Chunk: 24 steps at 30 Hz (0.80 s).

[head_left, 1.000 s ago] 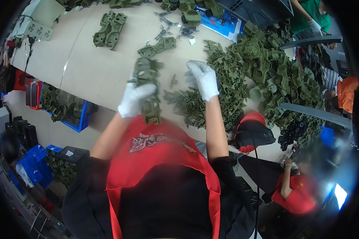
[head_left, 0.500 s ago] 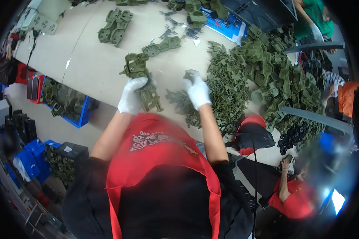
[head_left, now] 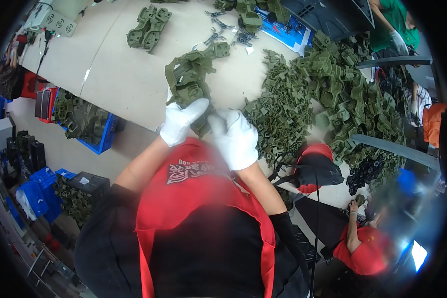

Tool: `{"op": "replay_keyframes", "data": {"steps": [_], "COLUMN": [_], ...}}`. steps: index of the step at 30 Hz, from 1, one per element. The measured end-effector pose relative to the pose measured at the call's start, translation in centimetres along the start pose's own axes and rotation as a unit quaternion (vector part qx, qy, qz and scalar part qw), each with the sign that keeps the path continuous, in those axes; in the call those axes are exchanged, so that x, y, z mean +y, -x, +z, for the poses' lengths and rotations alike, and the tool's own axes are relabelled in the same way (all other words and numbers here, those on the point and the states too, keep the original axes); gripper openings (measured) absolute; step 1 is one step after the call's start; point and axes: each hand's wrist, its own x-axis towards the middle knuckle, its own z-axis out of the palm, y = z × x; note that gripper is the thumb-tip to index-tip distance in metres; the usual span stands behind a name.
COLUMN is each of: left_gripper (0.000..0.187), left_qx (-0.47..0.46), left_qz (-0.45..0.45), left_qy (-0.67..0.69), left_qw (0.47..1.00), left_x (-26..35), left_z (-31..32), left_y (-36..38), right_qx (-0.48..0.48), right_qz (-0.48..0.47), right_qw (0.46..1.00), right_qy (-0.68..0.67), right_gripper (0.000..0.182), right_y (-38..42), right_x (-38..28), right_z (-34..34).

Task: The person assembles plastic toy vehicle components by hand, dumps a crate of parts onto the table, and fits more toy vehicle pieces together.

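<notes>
My left hand, in a white glove, grips the lower part of a green plastic vehicle body held over the front of the pale table. My right hand, also gloved, is at the lower right side of that body with its fingers bent together; whatever is between them is hidden. Behind the body lies another green part, partly covered by it. A further green body rests at the back left. To the right of my right hand spreads a heap of small green parts.
Large green parts are piled on the right, near grey bars. Small dark pieces and a blue sheet lie at the back. A blue crate stands left. Co-workers are at the right.
My right hand has moved left, from over the table to the held body, and its fingers have closed. The body is turned and shifted slightly up and right with my left hand.
</notes>
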Motion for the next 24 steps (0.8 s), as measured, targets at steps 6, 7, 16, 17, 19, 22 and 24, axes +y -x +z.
{"op": "replay_keyframes", "data": {"steps": [6, 7, 16, 17, 19, 22, 24], "left_gripper": [0.032, 0.028, 0.034, 0.034, 0.036, 0.039, 0.041], "left_qx": [0.006, 0.008, -0.001, -0.001, 0.027, 0.049, 0.050], "left_qz": [-0.030, -0.025, -0.089, -0.092, -0.089, -0.046, -0.043], "left_qy": [0.033, 0.023, 0.073, 0.073, 0.105, 0.091, 0.025], "left_qw": [0.999, 0.999, 0.993, 0.993, 0.990, 0.994, 0.998], "left_x": [-0.2, -0.4, 0.2, 0.6, 1.4, 1.5, 1.7], "left_z": [-0.4, -0.4, -0.3, -0.1, 0.6, 1.1, 0.6], "left_y": [0.5, 0.5, 0.1, 0.2, 0.6, 0.6, 0.6], "right_qx": [-0.001, 0.013, -0.043, -0.043, -0.049, -0.060, -0.060], "right_qz": [-0.025, -0.039, -0.096, -0.078, -0.082, -0.112, -0.112], "right_qw": [1.000, 0.999, 0.986, 0.991, 0.990, 0.980, 0.983], "right_qy": [-0.010, 0.000, 0.132, 0.103, 0.105, 0.155, 0.134], "right_gripper": [0.016, 0.015, 0.011, 0.011, 0.010, 0.010, 0.009], "right_y": [0.1, 0.1, -0.1, -0.4, -0.7, -0.8, -1.3], "right_x": [-0.1, 0.2, -0.3, -0.6, -1.0, -0.6, -0.5], "right_z": [-0.3, 0.0, 1.0, 0.7, 0.2, 0.9, 0.7]}}
